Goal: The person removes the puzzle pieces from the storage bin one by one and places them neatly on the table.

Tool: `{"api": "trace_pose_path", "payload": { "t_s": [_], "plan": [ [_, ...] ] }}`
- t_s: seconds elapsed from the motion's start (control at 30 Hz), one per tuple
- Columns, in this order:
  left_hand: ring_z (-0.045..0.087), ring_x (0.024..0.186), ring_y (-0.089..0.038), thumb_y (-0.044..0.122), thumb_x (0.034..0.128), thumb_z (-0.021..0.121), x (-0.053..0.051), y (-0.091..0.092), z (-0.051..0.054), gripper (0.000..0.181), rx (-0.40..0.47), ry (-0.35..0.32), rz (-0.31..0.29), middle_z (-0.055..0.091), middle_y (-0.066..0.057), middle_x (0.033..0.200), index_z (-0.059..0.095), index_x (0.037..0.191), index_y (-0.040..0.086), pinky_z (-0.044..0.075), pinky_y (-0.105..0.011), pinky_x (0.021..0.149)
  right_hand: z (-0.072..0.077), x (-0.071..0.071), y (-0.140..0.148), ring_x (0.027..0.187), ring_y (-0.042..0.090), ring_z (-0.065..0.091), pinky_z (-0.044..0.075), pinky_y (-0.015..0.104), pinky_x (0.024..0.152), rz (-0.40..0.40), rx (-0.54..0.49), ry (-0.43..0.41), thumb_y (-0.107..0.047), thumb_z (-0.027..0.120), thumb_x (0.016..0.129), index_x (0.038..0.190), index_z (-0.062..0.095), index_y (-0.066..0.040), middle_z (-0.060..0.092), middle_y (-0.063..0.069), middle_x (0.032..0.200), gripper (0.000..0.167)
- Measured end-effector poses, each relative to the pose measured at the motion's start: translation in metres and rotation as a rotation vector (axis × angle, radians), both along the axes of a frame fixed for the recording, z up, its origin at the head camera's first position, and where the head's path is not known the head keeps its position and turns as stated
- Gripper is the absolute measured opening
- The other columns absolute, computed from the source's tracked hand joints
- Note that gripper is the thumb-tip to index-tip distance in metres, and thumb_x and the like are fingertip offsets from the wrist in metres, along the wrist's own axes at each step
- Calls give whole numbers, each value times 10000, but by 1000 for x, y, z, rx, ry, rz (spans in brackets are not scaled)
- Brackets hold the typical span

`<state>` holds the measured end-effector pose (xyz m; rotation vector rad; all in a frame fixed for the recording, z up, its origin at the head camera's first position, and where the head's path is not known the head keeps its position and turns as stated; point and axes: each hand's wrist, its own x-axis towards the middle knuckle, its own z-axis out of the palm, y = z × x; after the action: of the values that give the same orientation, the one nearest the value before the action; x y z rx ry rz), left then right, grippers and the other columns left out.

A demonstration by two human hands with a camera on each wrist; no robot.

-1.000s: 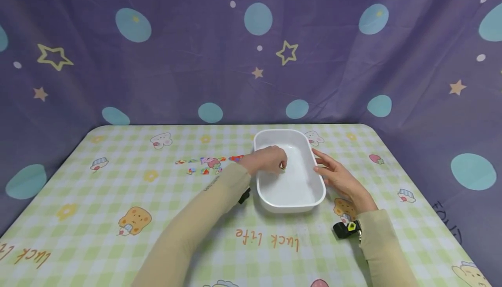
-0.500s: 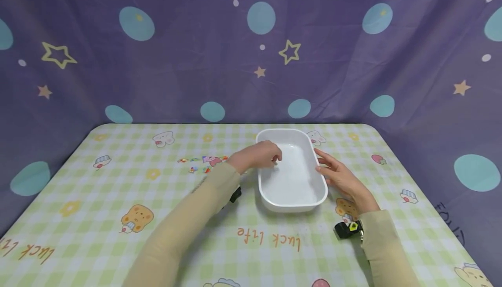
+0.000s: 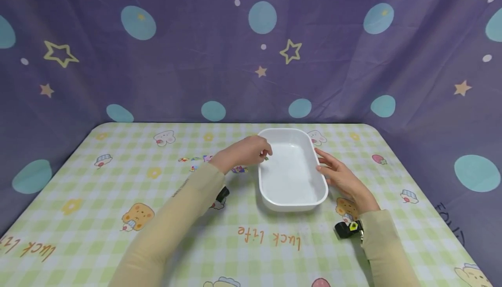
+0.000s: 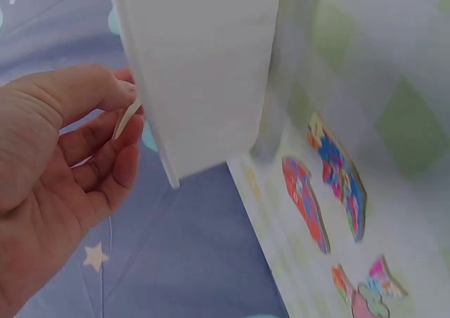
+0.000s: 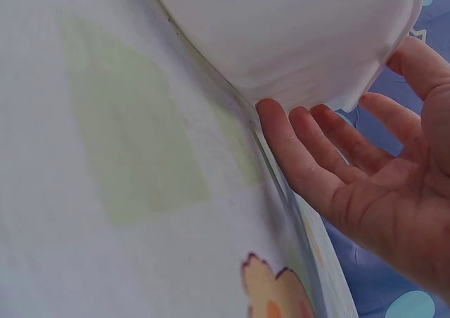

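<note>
My left hand (image 3: 248,151) is over the left rim of a white rectangular tub (image 3: 292,182). Thumb and fingers pinch a small, thin puzzle piece (image 4: 127,121), whose pale edge faces the left wrist view; its printed side is mostly hidden. On the tub's right side rests my right hand (image 3: 342,177), fingers fairly straight and fingertips against the outer wall (image 5: 302,58). Left of the tub lie several colourful flat puzzle pieces (image 3: 240,170), partly covered by the left forearm. Two larger ones, a red piece (image 4: 306,202) and a blue piece (image 4: 340,177), show beside the tub.
A green-and-white checked tablecloth (image 3: 157,195) with printed cartoon figures covers the table. Behind its far edge hangs a purple curtain (image 3: 176,73) with stars and dots. Black wrist cameras (image 3: 344,230) sit on both wrists.
The left hand has moved left, from inside the tub to its left rim, carrying the small puzzle piece. The right hand stays at the tub's right side.
</note>
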<state>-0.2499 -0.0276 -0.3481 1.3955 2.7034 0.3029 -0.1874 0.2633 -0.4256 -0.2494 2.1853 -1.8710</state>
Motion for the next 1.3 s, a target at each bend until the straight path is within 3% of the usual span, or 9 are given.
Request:
{"api": "trace_pose_path", "payload": {
  "t_s": [0.3,0.63,1.3],
  "plan": [
    [569,843,-146,50,836,590,1,-28,3,185,114,42,5,644,-32,931,697,986,71,452,-255,777,-1,0,-1,1069,109,510,498,349,805,-1,-1,7,-258,530,918,1463,178,-214,260,186,1416,650],
    [559,864,-134,66,836,593,7,-61,7,186,145,31,128,618,8,932,699,979,122,458,-275,780,-2,0,0,1070,133,507,500,359,797,2,6,7,-264,525,920,1462,182,-221,257,191,1415,642],
    [558,828,-169,60,842,570,16,-144,-21,217,211,-51,384,627,-27,922,670,1035,62,456,-326,701,0,2,-2,1070,133,503,500,348,794,-8,22,6,-271,524,920,1462,178,-226,257,187,1418,645]
  ]
}}
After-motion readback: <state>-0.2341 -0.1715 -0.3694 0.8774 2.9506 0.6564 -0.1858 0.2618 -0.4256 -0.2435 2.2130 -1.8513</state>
